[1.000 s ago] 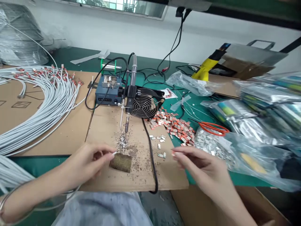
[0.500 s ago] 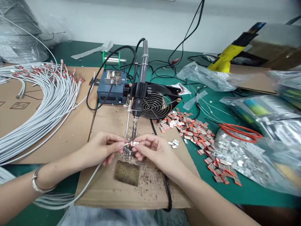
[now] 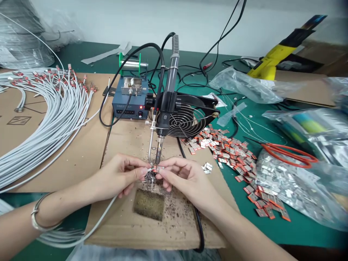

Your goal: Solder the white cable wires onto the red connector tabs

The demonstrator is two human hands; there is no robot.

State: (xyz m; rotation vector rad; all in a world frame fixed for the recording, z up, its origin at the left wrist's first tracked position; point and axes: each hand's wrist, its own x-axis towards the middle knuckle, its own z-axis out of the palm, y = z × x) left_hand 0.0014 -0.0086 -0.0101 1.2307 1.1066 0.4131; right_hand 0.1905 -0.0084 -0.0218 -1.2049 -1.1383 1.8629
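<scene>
My left hand (image 3: pixel 129 175) pinches the end of a white cable (image 3: pixel 102 214), which trails down from it to the lower left. Between finger and thumb, my right hand (image 3: pixel 179 174) grips a small red-and-silver connector (image 3: pixel 160 168). The cable end and the connector meet right under the tip of a clamped soldering iron (image 3: pixel 164 119). A thin metal feed tube (image 3: pixel 150 143) comes down beside the iron tip. Dark and silvery solder scraps (image 3: pixel 150 177) lie below the fingers, above a brown sponge (image 3: pixel 149 204).
A blue soldering station (image 3: pixel 127 105) and solder spool (image 3: pixel 132 64) stand behind, beside a black fan (image 3: pixel 187 121). White cables with red ends (image 3: pixel 67 116) lie left. Loose red-and-silver connectors (image 3: pixel 231 152), a bag of metal pieces (image 3: pixel 288 185) and a yellow tool (image 3: pixel 272 59) are at right.
The view has shifted slightly, moving the iron and bench items in the picture. A red light now shows on the station. Both hands keep their hold under the iron tip.
</scene>
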